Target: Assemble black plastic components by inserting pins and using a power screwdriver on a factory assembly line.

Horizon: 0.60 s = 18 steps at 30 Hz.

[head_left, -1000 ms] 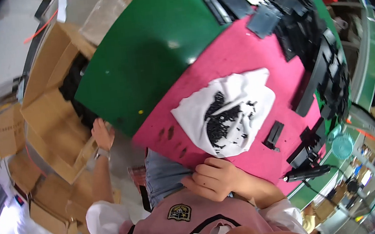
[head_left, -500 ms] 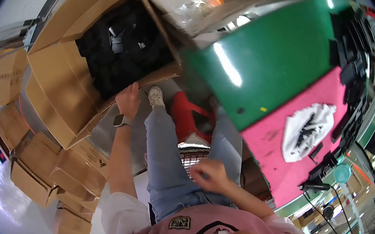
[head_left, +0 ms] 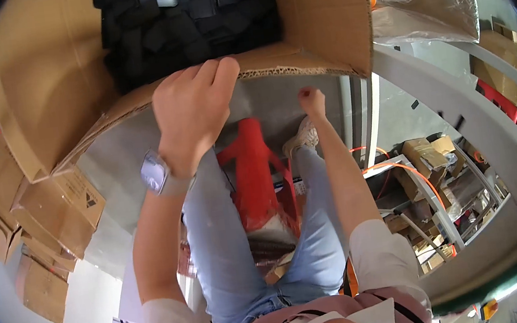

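The left hand (head_left: 194, 108) is gripping the near rim of an open cardboard box (head_left: 321, 12), its fingers curling over the edge; black plastic pieces (head_left: 192, 43) are lying inside. The right hand (head_left: 312, 102) is hanging apart from the rim, its grasp too blurred to tell. Pulling evenly, without creasing the cardboard, is probably serving best.
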Available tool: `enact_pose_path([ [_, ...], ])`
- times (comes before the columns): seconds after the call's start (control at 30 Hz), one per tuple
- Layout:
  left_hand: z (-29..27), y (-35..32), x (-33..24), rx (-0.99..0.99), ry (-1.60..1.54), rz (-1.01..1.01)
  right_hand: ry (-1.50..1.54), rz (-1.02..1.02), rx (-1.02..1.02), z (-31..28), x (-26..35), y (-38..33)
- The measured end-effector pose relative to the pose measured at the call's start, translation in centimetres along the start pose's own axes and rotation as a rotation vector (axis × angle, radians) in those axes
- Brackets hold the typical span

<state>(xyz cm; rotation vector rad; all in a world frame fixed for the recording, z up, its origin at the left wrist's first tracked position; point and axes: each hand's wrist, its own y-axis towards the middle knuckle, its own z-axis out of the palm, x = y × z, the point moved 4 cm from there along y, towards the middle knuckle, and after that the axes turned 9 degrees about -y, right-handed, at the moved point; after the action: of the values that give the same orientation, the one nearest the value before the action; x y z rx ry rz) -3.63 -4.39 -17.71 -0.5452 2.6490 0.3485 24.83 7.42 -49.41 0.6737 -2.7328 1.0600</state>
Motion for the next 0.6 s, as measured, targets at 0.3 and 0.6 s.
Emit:
enact_pose_path([
  [0.3,1.2,2.9,-0.4,0.158,-0.084,-0.059,-0.41,-0.48,-0.745,5.2,-6.9,9.7],
  [0.6,1.3,2.4,-0.5,0.223,-0.154,-0.129,-0.288,-0.459,-0.469,9.7,-9.2,14.0],
])
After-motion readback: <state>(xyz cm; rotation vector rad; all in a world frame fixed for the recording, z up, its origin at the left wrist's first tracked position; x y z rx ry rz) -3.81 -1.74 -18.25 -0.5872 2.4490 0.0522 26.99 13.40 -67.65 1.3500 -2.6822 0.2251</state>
